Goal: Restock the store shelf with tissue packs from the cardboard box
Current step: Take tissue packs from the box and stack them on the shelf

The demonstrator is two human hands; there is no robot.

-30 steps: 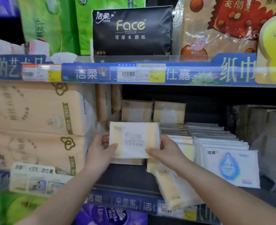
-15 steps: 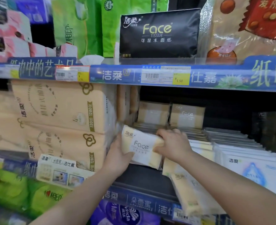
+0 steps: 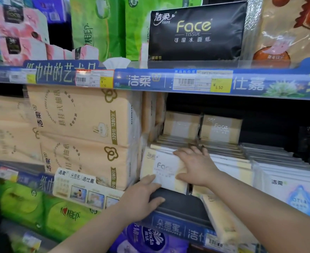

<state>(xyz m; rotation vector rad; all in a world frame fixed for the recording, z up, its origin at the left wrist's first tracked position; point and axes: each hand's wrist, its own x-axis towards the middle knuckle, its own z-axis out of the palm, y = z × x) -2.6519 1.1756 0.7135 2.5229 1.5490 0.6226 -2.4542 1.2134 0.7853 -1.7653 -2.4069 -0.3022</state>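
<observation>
Tissue pack (image 3: 160, 168), white with cream bands and "Face" lettering, stands on edge at the front of its row on the shelf (image 3: 179, 203), just beside large peach bundles (image 3: 81, 136). The right hand (image 3: 196, 166) presses flat on its face, fingers spread straight. The left hand (image 3: 141, 196), fingers loosely extended, touches its lower edge.

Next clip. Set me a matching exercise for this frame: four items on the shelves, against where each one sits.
Items:
1. black pack
2. cream Face pack
3. 5.50 tag
4. Vinda pack

Places:
A. under the right hand
B. at the bottom edge of view
C. stuck on the upper rail
D. standing above that rail

Pairs: 1-D, 2-A, 3-C, 4-B
</observation>
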